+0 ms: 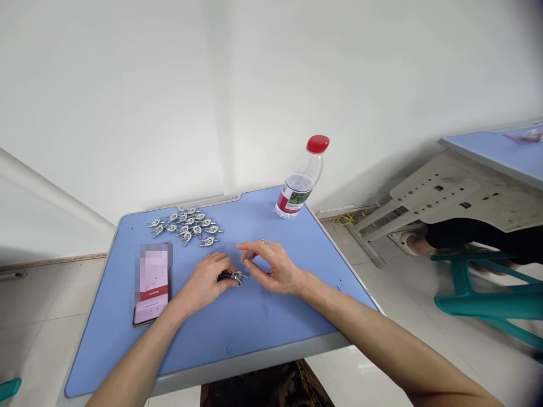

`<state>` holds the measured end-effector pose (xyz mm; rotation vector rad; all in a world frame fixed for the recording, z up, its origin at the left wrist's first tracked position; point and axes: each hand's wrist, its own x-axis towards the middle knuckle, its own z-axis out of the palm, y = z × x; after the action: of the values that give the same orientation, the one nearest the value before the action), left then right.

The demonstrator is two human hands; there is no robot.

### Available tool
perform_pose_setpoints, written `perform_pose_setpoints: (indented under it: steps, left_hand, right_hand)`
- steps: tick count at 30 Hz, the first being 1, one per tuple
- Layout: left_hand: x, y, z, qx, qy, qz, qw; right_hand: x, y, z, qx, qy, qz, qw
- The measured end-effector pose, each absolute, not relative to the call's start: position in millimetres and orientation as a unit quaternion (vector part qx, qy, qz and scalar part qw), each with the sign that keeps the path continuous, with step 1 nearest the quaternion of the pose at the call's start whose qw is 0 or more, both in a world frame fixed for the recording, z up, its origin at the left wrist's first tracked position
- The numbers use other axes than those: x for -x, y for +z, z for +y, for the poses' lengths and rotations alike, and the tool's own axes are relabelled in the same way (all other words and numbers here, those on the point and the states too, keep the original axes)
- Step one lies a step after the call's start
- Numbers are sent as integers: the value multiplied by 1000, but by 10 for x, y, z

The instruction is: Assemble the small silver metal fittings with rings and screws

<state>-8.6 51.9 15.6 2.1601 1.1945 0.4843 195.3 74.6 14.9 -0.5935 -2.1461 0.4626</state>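
Observation:
My left hand (212,277) is closed over the blue tabletop, pinching a small silver metal fitting (237,277) between thumb and fingers. The fitting has a rounded middle and thin parts that stick out. Just to its right is my right hand (274,265), with thumb and forefinger curved and apart. I see nothing held in it, though its other fingers are partly hidden. A ring shows on one finger. Behind my left hand lies a loose group of several similar metal fittings (185,226) on the desk.
A phone (153,285) with a lit screen lies left of my left forearm. A red-capped water bottle (297,183) stands at the desk's (254,333) back right corner, near the white wall. To the right are another desk (500,152), a green stool (479,299) and a person's foot (416,245).

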Motion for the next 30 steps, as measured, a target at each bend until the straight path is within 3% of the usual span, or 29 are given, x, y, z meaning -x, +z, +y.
perform_pose_setpoints:
  steps: [30]
  left_hand:
    - [78,150,512,-763,209,484,374]
  right_hand:
    - [-1968,195,766,205,193,-874,397]
